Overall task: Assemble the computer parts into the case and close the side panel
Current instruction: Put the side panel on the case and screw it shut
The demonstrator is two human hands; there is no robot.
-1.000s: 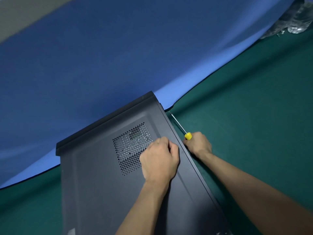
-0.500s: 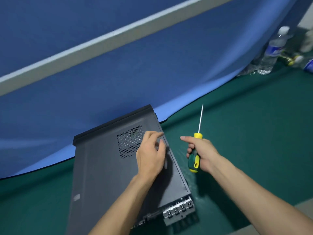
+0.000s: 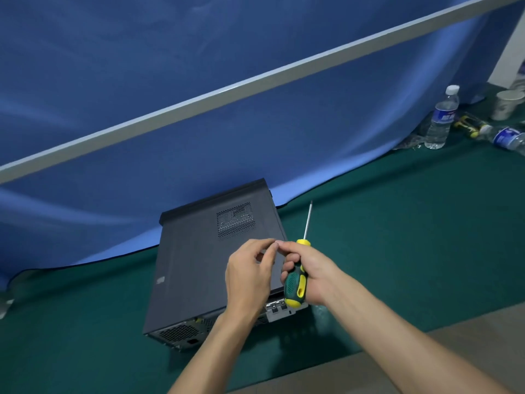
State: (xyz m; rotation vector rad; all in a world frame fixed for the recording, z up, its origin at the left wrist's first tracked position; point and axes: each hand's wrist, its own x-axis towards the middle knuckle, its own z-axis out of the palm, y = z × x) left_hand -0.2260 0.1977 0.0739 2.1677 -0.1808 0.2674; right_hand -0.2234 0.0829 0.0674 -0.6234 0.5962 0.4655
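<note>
A dark grey computer case (image 3: 193, 263) lies on its side on the green mat, its side panel with a perforated vent (image 3: 235, 220) facing up. Its rear ports face me at the near end. My right hand (image 3: 308, 270) grips a green and yellow screwdriver (image 3: 295, 282), shaft pointing up and away. My left hand (image 3: 250, 275) hovers over the panel's right edge, its fingertips meeting my right hand's fingertips. Whether something small is pinched between them, I cannot tell.
A blue cloth (image 3: 199, 95) hangs behind the case with a pale bar (image 3: 255, 81) across it. At the far right stand a water bottle (image 3: 441, 118), a paper cup (image 3: 507, 105) and a lying bottle (image 3: 508, 137). The green mat (image 3: 397, 237) spreads right; a brown table edge (image 3: 454, 342) runs near me.
My view pulled back and up. My left hand lifted off the side panel and met my right hand, which moved left with the screwdriver, over the case's right edge.
</note>
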